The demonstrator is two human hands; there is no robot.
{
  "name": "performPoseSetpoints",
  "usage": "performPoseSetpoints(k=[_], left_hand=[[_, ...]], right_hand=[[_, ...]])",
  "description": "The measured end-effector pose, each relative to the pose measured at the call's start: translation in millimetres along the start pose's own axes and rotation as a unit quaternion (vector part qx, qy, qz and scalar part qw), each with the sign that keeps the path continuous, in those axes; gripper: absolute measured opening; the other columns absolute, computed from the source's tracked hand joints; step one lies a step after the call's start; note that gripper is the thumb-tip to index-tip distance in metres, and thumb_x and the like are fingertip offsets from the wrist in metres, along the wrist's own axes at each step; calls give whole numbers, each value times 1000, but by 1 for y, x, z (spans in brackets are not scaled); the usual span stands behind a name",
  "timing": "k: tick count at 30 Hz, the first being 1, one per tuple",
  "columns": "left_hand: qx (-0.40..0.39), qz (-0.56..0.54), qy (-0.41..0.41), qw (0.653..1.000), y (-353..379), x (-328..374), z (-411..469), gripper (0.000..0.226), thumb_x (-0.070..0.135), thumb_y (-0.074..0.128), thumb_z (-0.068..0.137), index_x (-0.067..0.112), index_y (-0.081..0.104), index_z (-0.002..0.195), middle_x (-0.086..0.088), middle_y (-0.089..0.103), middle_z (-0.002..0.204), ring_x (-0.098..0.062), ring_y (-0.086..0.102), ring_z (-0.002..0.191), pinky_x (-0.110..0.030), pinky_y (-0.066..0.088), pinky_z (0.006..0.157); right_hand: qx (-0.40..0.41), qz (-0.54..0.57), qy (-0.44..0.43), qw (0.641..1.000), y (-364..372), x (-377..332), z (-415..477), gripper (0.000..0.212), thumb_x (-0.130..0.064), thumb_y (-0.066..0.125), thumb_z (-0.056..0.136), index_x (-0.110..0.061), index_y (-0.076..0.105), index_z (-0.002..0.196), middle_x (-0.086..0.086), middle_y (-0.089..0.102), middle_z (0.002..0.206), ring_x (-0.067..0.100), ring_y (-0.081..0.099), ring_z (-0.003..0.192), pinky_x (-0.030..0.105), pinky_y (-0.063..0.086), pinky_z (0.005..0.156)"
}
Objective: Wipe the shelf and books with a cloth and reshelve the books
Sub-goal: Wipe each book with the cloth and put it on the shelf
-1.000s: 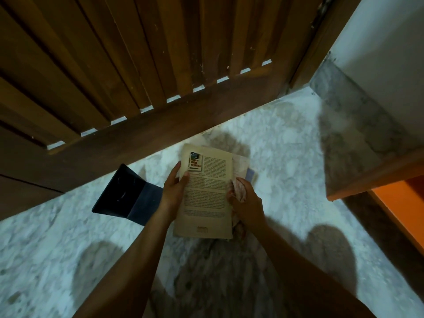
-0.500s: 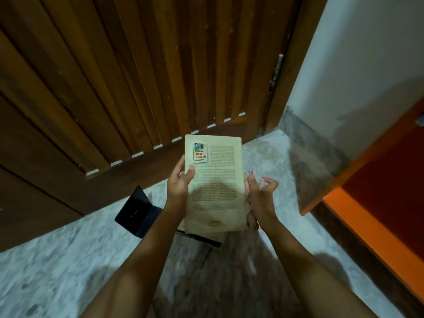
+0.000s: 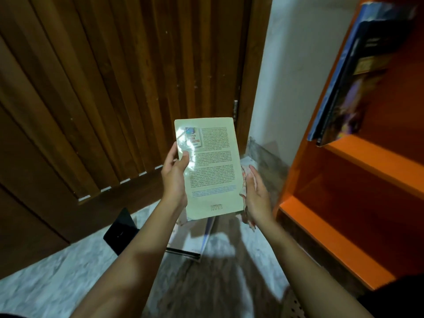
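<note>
Book [image 3: 211, 171]: raised since before, nearer orange shelf [image 3: 378, 166].
Left hand [image 3: 175, 177]: grips its edge.
Right hand [image 3: 255, 193]: holds cloth [image 3: 244, 177].

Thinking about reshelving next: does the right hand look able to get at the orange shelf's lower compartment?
Probably yes: the right hand, holding the cloth, is beside the orange shelf; its open front faces it, nothing between.

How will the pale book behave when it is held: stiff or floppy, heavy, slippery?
Probably slightly floppy: the book looks like a thin paperback. Likely light: the left hand pinches only one edge. The glare on its cover suggests a glossy, rather slippery surface.
</note>
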State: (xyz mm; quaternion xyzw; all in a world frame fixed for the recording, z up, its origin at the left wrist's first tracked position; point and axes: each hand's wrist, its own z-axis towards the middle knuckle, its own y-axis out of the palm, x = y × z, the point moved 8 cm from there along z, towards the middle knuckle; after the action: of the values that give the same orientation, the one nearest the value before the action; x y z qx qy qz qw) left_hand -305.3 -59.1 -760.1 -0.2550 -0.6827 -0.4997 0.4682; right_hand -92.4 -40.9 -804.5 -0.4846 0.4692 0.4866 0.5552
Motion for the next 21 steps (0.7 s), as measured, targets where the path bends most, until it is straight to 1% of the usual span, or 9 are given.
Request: performPoseSetpoints(k=[2,5,7,9,10,13,16,18,21], left_hand=[[-6,0,3,1000,9,5,-7,38,12,57,93,39,55,119,-4,72,102,-30,67,99,-57,50,89],[-17,2,10,1000,17,13,-15,36,13,56,93,43,55,113,-4,72,102,-30,68,97,-59,50,89],[-18,-7,13,1000,20,17,-19,37,13,56,93,40,55,118,-5,72,103,-31,68,98,-59,49,89],[-19,-19,12,1000,24,19,-21,38,12,55,93,38,54,122,-3,72,103,-31,67,99,-59,49,90],[-21,-25,11,999,26,20,-22,39,12,55,94,37,54,123,-2,73,103,-30,67,99,-59,49,91],[-32,-36,10,999,34,21,-25,41,12,55,94,34,52,128,-3,72,105,-31,67,101,-58,49,91],[-57,-27,15,998,45,24,-29,46,12,56,93,29,47,135,-3,71,109,-28,67,101,-56,49,92],[-80,-12,26,996,54,27,-33,50,13,56,93,29,43,138,-3,69,113,-28,67,101,-52,51,91],[-89,-7,33,995,61,32,-35,49,12,55,93,29,45,137,-4,68,116,-31,65,104,-51,51,91]], right_hand=[[16,-26,-9,1000,-8,-5,1,43,-31,35,101,-19,40,142,-8,43,140,4,41,125,-5,40,72],[27,-75,-43,996,-23,-13,3,40,-33,37,101,-19,47,137,-5,50,135,6,44,124,0,39,81],[57,-111,-71,990,-39,-23,8,35,-33,39,100,-20,54,130,0,57,131,15,51,123,22,43,96],[89,-138,-106,981,-52,-43,15,33,-33,39,101,-20,56,126,5,60,126,21,53,120,35,43,99],[103,-156,-128,974,-56,-58,18,35,-34,38,101,-20,54,128,6,59,127,21,52,121,34,42,99],[117,-181,-175,961,-47,-110,20,44,-39,29,101,-23,39,141,3,44,133,11,44,116,16,31,89],[91,-217,-230,944,-12,-152,19,49,-43,24,100,-28,27,147,2,33,127,4,40,100,16,34,75],[72,-261,-279,921,16,-169,19,50,-46,23,99,-31,24,147,3,32,127,5,44,95,12,37,65],[49,-314,-340,885,48,-190,14,50,-49,22,98,-31,29,144,7,37,132,13,50,103,25,48,74]])
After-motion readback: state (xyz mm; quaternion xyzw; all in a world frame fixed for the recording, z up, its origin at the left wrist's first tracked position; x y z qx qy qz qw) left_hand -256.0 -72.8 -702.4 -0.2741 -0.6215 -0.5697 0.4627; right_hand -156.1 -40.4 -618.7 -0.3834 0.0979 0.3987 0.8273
